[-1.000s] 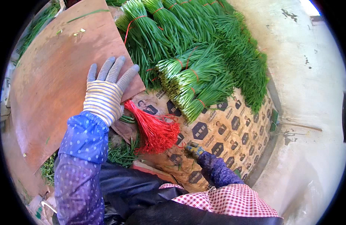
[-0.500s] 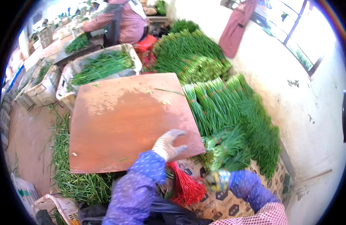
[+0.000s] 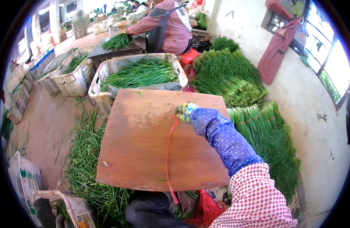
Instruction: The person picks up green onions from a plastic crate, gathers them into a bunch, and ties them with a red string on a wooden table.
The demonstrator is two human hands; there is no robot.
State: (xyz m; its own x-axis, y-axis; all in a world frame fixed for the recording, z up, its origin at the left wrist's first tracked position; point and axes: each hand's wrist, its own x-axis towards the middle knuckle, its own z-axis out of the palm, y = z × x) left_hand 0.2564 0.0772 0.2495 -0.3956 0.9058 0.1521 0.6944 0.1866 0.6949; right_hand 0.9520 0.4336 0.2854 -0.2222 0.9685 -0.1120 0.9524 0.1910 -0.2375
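Note:
My right hand [image 3: 187,112], in a patterned glove, reaches over the far part of a reddish-brown board [image 3: 141,152]. Its fingers are closed on a thin red tie [image 3: 168,152], which runs down across the board and over its near edge. Below that edge hangs a thick bundle of red ties [image 3: 207,209], beside my dark-clad leg [image 3: 150,209]. Apart from the tie and a few green scraps, the board's surface is bare and looks damp. My left hand is out of the picture.
Tied bunches of long green stalks [image 3: 254,117] are piled right of the board, against the wall. Beyond it stands a white crate [image 3: 99,85] of loose greens. Cut leaves [image 3: 84,159] litter the floor at left. A person [image 3: 171,30] in a checked top works ahead.
My right hand has moved from beside the red bundle up over the board, drawing a red tie with it. My left hand has left the picture. The view has shifted.

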